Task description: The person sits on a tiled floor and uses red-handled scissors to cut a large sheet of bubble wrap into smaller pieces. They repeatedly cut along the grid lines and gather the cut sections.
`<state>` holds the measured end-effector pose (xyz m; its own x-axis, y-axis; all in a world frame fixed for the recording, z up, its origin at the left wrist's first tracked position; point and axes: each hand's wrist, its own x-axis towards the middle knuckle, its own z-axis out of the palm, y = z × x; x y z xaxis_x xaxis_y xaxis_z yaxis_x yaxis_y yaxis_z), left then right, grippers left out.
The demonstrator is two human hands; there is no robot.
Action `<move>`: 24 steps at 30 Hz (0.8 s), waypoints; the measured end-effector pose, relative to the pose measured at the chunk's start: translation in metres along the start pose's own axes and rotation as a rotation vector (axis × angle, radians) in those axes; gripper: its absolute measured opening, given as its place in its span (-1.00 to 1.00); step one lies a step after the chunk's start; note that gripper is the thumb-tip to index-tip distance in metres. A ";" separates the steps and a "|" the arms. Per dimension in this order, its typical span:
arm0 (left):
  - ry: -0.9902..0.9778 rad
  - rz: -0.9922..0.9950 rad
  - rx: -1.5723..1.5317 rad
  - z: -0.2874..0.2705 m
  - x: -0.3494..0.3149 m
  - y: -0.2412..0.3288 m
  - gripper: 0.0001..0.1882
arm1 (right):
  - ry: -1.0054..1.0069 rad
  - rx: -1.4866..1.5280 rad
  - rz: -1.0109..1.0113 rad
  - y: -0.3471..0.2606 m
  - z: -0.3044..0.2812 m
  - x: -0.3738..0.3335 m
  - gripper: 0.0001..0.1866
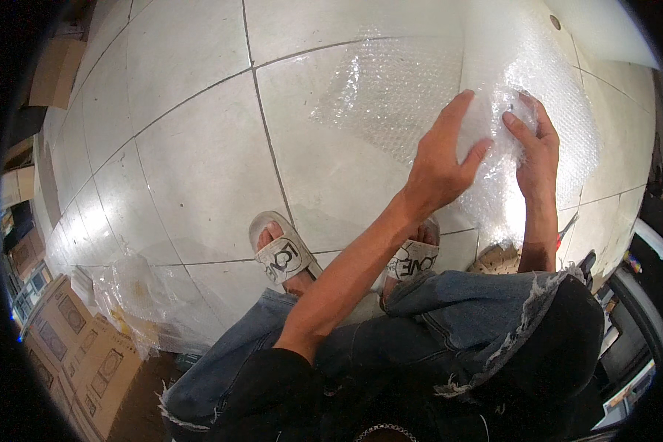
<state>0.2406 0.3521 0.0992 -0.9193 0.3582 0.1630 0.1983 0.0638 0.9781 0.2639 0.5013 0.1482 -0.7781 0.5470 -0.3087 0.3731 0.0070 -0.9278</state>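
A clear sheet of bubble wrap (398,92) spreads over the tiled floor at the far right, its bubbles glinting in the light. Part of it is bunched into a bundle between my hands; whether something lies inside I cannot make out. My left hand (443,163) curves round the bundle's left side, thumb and fingers apart with the film between them. From the right, my right hand (536,147) grips the same bundle, thumb on top and fingers bent at its far edge.
A white roll (619,29) stands at the far right. At the near left lie crumpled clear plastic (136,291) and a printed cardboard box (88,353). Another carton (55,72) sits far left. My sandalled feet (283,254) rest on the tiles below my arms.
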 end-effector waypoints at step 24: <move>0.265 -0.506 0.759 -0.067 -0.004 -0.086 -0.19 | 0.147 0.047 -0.057 -0.007 -0.033 0.010 -0.52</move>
<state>0.2042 0.2825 0.0236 -0.9853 -0.0950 -0.1420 -0.1628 0.7750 0.6107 0.2705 0.5338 0.1583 -0.7134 0.6637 -0.2247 0.3037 0.0038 -0.9528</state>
